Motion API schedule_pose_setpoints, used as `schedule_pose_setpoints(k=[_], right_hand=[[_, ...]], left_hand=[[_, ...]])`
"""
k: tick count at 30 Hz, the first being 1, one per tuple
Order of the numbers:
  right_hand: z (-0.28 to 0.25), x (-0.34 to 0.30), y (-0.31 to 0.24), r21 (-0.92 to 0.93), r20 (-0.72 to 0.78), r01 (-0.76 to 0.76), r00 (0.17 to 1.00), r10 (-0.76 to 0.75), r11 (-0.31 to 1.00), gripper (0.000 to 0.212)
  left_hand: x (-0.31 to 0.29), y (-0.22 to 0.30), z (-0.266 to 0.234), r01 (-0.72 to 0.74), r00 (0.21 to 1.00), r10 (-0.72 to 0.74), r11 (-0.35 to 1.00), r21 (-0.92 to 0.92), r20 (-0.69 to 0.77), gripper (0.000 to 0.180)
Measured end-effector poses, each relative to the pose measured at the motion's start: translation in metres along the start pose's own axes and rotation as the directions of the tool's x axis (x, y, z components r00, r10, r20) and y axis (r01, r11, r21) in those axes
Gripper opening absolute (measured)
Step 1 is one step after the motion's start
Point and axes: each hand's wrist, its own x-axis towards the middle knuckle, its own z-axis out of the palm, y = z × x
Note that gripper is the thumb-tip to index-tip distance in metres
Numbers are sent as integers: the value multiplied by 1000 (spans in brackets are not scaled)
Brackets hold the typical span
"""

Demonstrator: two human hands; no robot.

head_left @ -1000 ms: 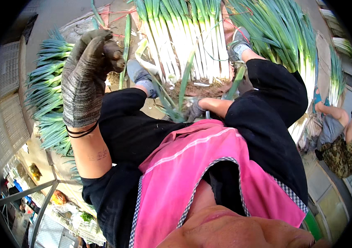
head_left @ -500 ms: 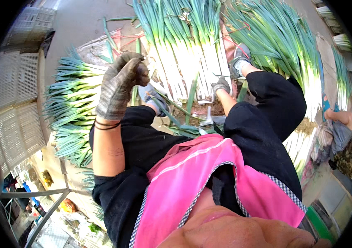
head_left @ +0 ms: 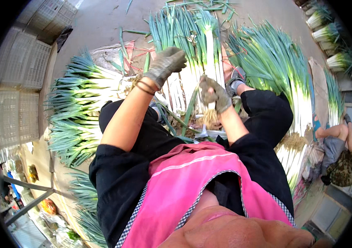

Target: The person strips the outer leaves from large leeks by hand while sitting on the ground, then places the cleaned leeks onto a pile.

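My left hand wears a dirty grey glove and hovers with curled fingers over a pile of long white-stemmed leeks; whether it grips a leaf I cannot tell. My right hand, also gloved, is closed around the white stem of one leek that points away from me, its roots near my knees. I sit with knees apart in black trousers and a pink apron.
Bundles of leeks lie to the left and right. Stacked white crates stand at far left. Another person crouches at the right edge. Cut leaves and roots litter the ground between my feet.
My left hand has come down from a raised position near the camera to the leek pile ahead. My right hand has risen and now holds a leek stem upright.
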Motion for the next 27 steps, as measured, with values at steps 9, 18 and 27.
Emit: schedule_pose_setpoints(k=[9, 18, 27], right_hand=[[62, -19, 36, -476, -210, -141, 977, 43, 868, 42], [95, -25, 51, -561, -374, -292, 924, 77, 775, 21], [91, -29, 64, -802, -280, -425, 888, -363, -421, 56]], left_hand=[[29, -12, 46, 4, 983, -98, 859, -512, -158, 18], [51, 6, -17, -150, 983, 47, 770, -620, -180, 25], [25, -16, 10, -199, 929, 64, 917, -345, -365, 19]])
